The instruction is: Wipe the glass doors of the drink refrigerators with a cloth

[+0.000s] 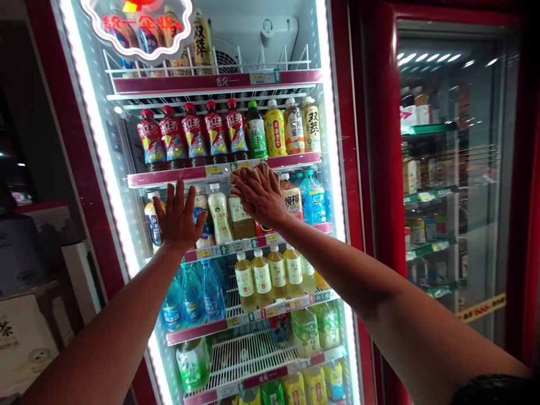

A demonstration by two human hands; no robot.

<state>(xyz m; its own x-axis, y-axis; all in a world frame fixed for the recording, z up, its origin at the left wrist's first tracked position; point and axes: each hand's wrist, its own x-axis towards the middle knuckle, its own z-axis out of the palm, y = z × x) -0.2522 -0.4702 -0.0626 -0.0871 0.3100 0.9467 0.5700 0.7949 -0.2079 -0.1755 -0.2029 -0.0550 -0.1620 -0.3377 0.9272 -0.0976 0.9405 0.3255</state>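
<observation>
In front of me stands a lit drinks fridge with a glass door (248,39). My left hand (179,219) lies flat against the glass with its fingers spread, before the third shelf. My right hand (265,197) presses a brown cloth (266,168) on the glass, right of the left hand. The cloth is bunched under the fingers, and the palm hides part of it. Behind the glass, near the right hand, are a large bottle of pale brown drink (242,222) and the shelf's price strip (287,162).
Red-capped bottles (192,135) line the second shelf. Blue bottles (192,295) and pale yellow bottles (261,275) stand lower down. A neon sign (139,25) is at the door's top left. Another red-framed fridge (390,169) stands to the right; cartons (25,332) are at left.
</observation>
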